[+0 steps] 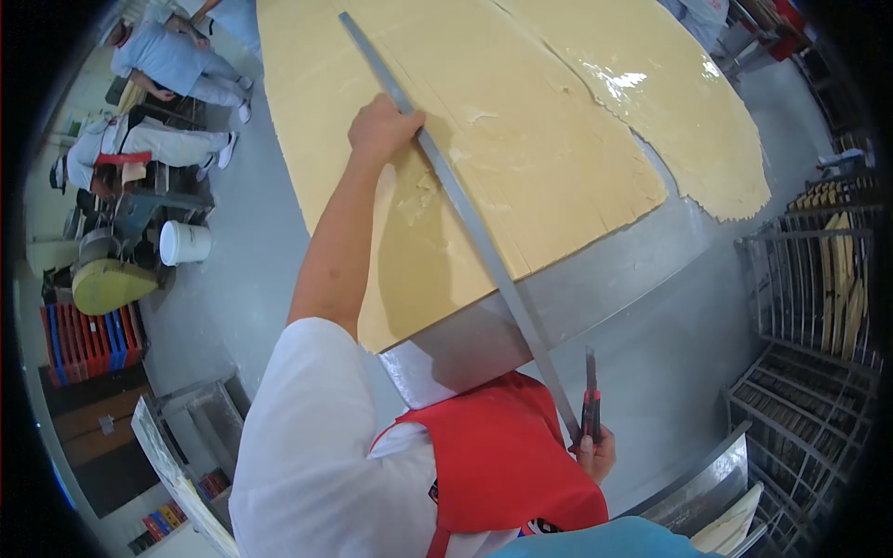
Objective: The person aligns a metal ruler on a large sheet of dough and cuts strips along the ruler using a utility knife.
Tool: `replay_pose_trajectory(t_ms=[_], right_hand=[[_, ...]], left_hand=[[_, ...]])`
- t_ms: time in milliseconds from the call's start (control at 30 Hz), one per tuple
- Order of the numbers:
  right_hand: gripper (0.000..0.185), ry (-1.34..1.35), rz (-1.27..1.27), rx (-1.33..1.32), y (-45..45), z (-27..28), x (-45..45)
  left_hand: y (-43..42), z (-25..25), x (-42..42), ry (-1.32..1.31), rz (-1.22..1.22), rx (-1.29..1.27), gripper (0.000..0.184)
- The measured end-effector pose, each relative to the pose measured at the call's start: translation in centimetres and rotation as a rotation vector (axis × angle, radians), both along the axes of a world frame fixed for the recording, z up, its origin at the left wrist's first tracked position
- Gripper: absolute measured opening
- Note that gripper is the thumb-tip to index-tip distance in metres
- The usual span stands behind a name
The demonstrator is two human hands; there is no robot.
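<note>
A large sheet of pale yellow dough (521, 121) lies across a metal table (614, 270), cut along its near edge. Over it runs a long metal straightedge (474, 223), whose near end sticks out past the table edge. My left hand (383, 128) is closed on the straightedge towards its far end. Low at the right, my right hand (597, 454) grips a snap-off utility knife (592, 409) with a red and black handle, blade pointing up. The straightedge's near end meets this hand; whether the fingers also hold it is hidden.
A separate glossy strip of dough (674, 102) lies to the right. Metal racks (809, 288) stand at the right. On the left are a white bucket (185, 243), coloured trays (93, 339) and two co-workers, one bending (158, 141) and one standing (167, 60).
</note>
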State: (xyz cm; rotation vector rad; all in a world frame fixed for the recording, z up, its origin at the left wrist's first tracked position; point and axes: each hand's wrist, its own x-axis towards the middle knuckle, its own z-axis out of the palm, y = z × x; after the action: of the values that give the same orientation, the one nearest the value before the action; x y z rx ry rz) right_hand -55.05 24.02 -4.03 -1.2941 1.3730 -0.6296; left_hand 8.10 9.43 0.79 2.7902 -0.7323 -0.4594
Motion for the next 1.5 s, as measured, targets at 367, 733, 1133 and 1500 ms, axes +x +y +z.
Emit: replay_pose_trajectory(t_ms=[367, 733, 1133, 1500], right_hand=[[0.048, 0.121, -0.005, 0.076, -0.2, 1.5, -0.2], [0.047, 0.086, -0.035, 0.139, -0.2, 1.1, -0.5], [0.042, -0.067, -0.058, 0.134, -1.2, 0.0, -0.4], [0.04, -0.035, -0.037, 0.129, -1.6, 0.3, -0.4]], left_hand=[[0.1, -6.0, 6.2, -0.198, -0.544, 0.017, 0.093], [2.1, -5.6, 6.9, -0.122, -0.606, -0.045, 0.13], [2.0, -5.0, 4.4, -0.228, -0.661, -0.004, 0.131], [1.8, -4.5, 4.4, -0.15, -0.61, 0.024, 0.141]])
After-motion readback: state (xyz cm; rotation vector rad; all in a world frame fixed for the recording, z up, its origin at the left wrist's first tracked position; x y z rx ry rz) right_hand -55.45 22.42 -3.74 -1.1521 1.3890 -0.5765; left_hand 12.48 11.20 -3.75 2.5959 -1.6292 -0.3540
